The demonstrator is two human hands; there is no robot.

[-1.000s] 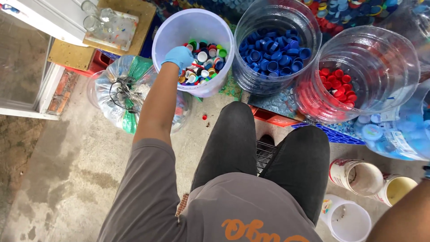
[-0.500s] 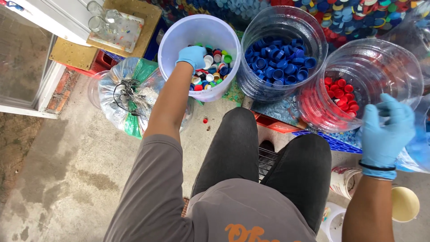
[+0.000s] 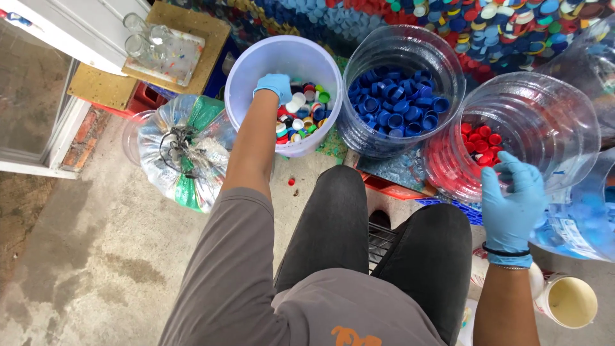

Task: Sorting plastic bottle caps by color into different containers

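Observation:
My left hand [image 3: 274,86], in a blue glove, reaches down into a white bucket [image 3: 243,64] and rests on mixed coloured bottle caps [image 3: 306,115]; its fingers are curled and hidden from above. My right hand [image 3: 512,202], also gloved in blue, hovers with fingers spread at the near rim of a clear jar [image 3: 557,122] that holds red caps [image 3: 482,138]. Between the two stands a clear jar [image 3: 448,67] of blue caps [image 3: 397,106]. My legs in dark trousers stretch toward the containers.
A tied clear bag of plastic scraps [image 3: 186,150] lies left of the bucket. Behind it a wooden board [image 3: 192,25] carries glass jars. A heap of mixed caps [image 3: 500,25] fills the back. Small tubs [image 3: 570,301] stand at lower right. A red cap [image 3: 291,182] lies on the concrete floor.
My right hand has come into view from the lower right and risen to the red-cap jar's rim. My left hand has stayed in the white bucket.

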